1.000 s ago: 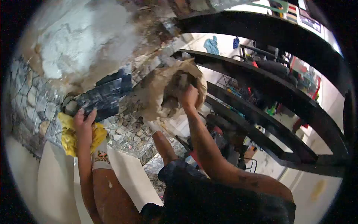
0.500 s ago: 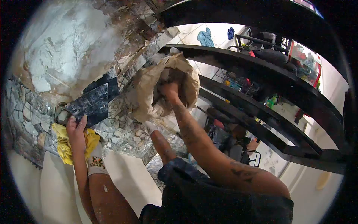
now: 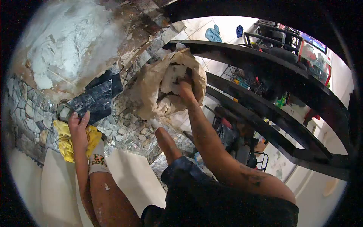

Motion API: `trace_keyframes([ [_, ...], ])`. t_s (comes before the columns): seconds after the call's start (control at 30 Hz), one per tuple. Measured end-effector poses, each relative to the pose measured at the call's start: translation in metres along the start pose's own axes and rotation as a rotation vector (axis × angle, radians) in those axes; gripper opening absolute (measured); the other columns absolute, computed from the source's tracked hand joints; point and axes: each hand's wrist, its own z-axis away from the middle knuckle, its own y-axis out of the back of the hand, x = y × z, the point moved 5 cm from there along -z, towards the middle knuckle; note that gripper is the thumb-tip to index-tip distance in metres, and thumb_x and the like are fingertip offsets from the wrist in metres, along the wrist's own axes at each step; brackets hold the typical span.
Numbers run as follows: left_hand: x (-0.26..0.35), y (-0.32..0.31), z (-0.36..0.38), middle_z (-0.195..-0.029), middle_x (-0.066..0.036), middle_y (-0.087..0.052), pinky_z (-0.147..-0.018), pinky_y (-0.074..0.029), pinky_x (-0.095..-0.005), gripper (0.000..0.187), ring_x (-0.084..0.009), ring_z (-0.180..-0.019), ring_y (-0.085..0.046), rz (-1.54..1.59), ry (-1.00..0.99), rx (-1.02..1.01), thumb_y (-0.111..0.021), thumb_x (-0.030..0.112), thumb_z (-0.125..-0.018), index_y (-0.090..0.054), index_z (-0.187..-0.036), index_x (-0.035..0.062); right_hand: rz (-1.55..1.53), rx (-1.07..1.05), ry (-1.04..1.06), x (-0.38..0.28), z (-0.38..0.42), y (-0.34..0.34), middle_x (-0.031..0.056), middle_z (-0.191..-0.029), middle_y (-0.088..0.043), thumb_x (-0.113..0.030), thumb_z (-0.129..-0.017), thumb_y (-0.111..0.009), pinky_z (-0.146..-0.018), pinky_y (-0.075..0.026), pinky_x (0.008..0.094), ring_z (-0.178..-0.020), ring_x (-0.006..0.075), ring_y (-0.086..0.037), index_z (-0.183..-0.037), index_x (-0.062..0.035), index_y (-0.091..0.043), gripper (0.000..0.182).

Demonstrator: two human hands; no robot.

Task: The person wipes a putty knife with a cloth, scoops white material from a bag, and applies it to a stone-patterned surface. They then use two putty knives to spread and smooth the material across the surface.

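Observation:
My left hand (image 3: 79, 125) grips the near edge of a dark flat rectangular sheet (image 3: 93, 101) dusted with white, its thumb and fingertips at that edge. Beside it, a yellow cloth (image 3: 64, 142) lies under my wrist. My right hand (image 3: 186, 85) reaches deep into an open brown paper bag (image 3: 151, 90), its fingers in shadow. A pale flat patch with dark spots (image 3: 171, 81) shows inside the bag next to that hand; I cannot tell what the fingers hold.
White powder (image 3: 68, 45) is heaped on the floor at upper left. Broken-stone paving (image 3: 128, 119) runs under the bag and my feet. Black open stair treads (image 3: 261, 62) rise at right, with a blue cloth (image 3: 214, 34) and clutter beyond.
My right hand has moved to the right inside the bag, and the pale patch shows more. The bag's mouth has shifted a little. My left hand still grips the dark sheet.

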Motion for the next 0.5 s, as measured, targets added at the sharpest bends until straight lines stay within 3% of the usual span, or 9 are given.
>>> trace_keyframes([
  [0.07,0.001,0.000,-0.002,-0.094,-0.003,-0.058,-0.078,-0.042,-0.0230,0.021,-0.0104,-0.084,-0.053,0.033,-0.038,-0.054,-0.062,0.009,-0.081,-0.055,-0.099,0.0002,-0.344,-0.143,-0.209,-0.029,0.021,0.003,0.0170,-0.120,-0.050,-0.019,-0.084,-0.054,-0.092,-0.038,0.0356,-0.110,0.0292,-0.047,-0.124,-0.0018,-0.042,0.045],
  [0.17,-0.007,0.002,-0.001,-0.094,-0.003,-0.059,-0.077,-0.042,-0.0227,0.020,-0.0097,-0.083,-0.053,0.066,-0.002,-0.051,-0.063,0.008,-0.081,-0.056,-0.098,0.0001,0.258,-0.311,0.096,0.033,-0.001,0.007,0.0149,-0.120,-0.051,-0.015,-0.085,-0.054,-0.091,-0.038,0.0336,-0.108,0.0260,-0.049,-0.123,-0.0003,-0.044,0.042],
  [0.2,-0.003,0.001,0.001,-0.094,-0.003,-0.059,-0.077,-0.042,-0.0226,0.020,-0.0096,-0.083,-0.053,0.050,0.003,-0.044,-0.063,0.008,-0.081,-0.056,-0.097,0.0001,0.060,-0.099,0.050,-0.014,0.015,0.013,0.0150,-0.120,-0.052,-0.014,-0.085,-0.054,-0.091,-0.037,0.0335,-0.107,0.0258,-0.050,-0.122,0.0002,-0.044,0.041],
  [0.27,-0.003,0.002,-0.001,-0.093,-0.003,-0.059,-0.076,-0.042,-0.0223,0.019,-0.0095,-0.082,-0.053,0.065,0.002,-0.052,-0.063,0.008,-0.081,-0.056,-0.097,0.0001,-0.138,0.108,0.036,-0.047,0.028,0.020,0.0153,-0.119,-0.053,-0.012,-0.084,-0.055,-0.091,-0.037,0.0335,-0.106,0.0259,-0.050,-0.121,0.0013,-0.045,0.041],
  [0.33,-0.009,0.002,-0.003,-0.092,-0.003,-0.059,-0.076,-0.042,-0.0221,0.019,-0.0096,-0.082,-0.054,0.126,-0.008,-0.088,-0.062,0.008,-0.081,-0.056,-0.097,0.0002,-0.135,0.103,0.095,-0.056,0.029,0.021,0.0159,-0.118,-0.053,-0.009,-0.083,-0.055,-0.092,-0.036,0.0337,-0.106,0.0264,-0.051,-0.121,0.0024,-0.046,0.041],
  [0.43,0.002,0.000,0.002,-0.092,-0.003,-0.060,-0.076,-0.042,-0.0223,0.017,-0.0092,-0.082,-0.054,0.079,0.009,-0.032,-0.062,0.008,-0.081,-0.057,-0.096,0.0011,-0.140,0.072,0.007,-0.049,0.025,0.017,0.0161,-0.117,-0.054,-0.006,-0.080,-0.057,-0.092,-0.036,0.0336,-0.106,0.0263,-0.051,-0.121,0.0032,-0.045,0.044],
  [0.5,0.004,-0.002,0.004,-0.092,-0.002,-0.060,-0.076,-0.042,-0.0222,0.017,-0.0091,-0.081,-0.054,0.079,0.063,-0.023,-0.063,0.008,-0.081,-0.057,-0.096,0.0017,-0.058,0.099,0.115,-0.054,0.026,0.021,0.0184,-0.112,-0.056,-0.003,-0.071,-0.053,-0.091,-0.039,0.0353,-0.103,0.0302,-0.054,-0.116,0.0046,-0.048,0.046],
])
